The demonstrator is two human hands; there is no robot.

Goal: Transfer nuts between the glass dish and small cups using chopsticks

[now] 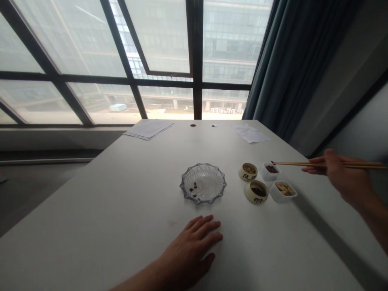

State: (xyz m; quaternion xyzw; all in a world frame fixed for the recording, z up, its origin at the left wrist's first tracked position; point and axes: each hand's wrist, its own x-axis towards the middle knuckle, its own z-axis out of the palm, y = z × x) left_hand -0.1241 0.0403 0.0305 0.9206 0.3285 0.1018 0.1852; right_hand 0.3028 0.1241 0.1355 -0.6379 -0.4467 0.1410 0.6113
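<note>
My right hand [342, 171] grips a pair of wooden chopsticks [294, 164], whose tips hold a small dark piece [273, 162] just above a white square cup [270, 171] of dark bits. My left hand [197, 246] lies on the table with fingers spread, holding nothing, in front of a clear glass dish [212, 184]. Several small dark pieces [195, 186] sit in that dish's left part. Between dish and chopsticks stand two round cups, one [249, 171] with light brown bits and one [257, 191] with dark contents. Another white cup [283, 191] holds pale yellowish pieces.
White table [121, 202] under everything. Papers lie at its far left [150, 129] and far right [250, 133]. Two small round items, one dark [193, 125] and one pale-rimmed [214, 125], are at the far edge. Windows and a dark curtain [281, 68] stand beyond.
</note>
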